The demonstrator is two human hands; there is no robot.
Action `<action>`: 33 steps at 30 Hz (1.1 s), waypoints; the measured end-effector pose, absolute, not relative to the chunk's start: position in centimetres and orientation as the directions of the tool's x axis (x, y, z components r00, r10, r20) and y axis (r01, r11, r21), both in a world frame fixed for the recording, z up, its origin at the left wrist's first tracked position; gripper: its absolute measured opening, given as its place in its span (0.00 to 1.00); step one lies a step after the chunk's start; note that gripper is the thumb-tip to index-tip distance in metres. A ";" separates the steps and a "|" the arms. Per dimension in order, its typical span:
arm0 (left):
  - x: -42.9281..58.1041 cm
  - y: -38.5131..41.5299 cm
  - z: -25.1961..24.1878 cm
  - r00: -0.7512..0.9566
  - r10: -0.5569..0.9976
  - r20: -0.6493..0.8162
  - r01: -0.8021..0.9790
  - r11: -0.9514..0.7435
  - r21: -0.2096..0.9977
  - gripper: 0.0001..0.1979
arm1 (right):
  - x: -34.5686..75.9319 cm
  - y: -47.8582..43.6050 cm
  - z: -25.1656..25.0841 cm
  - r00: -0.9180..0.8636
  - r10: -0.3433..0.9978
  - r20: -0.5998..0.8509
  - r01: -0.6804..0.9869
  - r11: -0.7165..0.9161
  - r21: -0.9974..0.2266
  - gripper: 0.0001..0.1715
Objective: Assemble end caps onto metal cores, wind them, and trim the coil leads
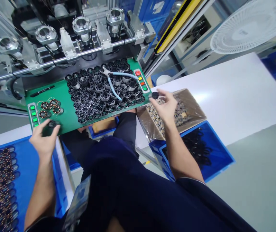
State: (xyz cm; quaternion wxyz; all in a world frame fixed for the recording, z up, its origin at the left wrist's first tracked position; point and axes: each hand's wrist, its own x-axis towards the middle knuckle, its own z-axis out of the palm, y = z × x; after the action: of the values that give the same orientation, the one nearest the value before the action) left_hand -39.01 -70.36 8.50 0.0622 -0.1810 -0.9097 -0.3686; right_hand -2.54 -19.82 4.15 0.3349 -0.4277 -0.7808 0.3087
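My left hand (pixel 44 141) is at the left front of the green work surface (pixel 67 124), thumb and fingers closed around a small black round part (pixel 52 124). Just behind it stand several stator cores wound with copper wire (pixel 50 108). My right hand (pixel 165 106) pinches a stator core (pixel 155 95) with a black end, past the surface's right edge. Below that hand is a plastic-lined carton (pixel 193 108) of small metal-and-tan parts. Unwound black stator cores (pixel 96 93) stand in a packed block on the surface, with blue-handled pliers (pixel 114 80) on top.
A machine with metal spindle fixtures (pixel 82 25) stands behind the surface. Button panels (pixel 140 80) flank the block. A blue bin (pixel 221 161) holds black parts at right; a blue tray (pixel 29 187) holds wound cores at left. A black pen (pixel 42 91) and white fan (pixel 244 29) are also present.
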 end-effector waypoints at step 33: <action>-56.2 -33.8 28.4 -0.588 0.749 0.306 0.799 0.478 0.366 0.29 | -34.6 -6.7 28.6 -0.840 0.431 0.329 0.309 0.880 -0.361 0.29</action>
State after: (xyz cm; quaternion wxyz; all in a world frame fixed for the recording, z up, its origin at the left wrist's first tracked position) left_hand -56.23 -33.76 28.37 0.0519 -0.4508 -0.8580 -0.2407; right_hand -34.57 -6.73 28.60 0.2041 -0.1952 -0.9477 0.1484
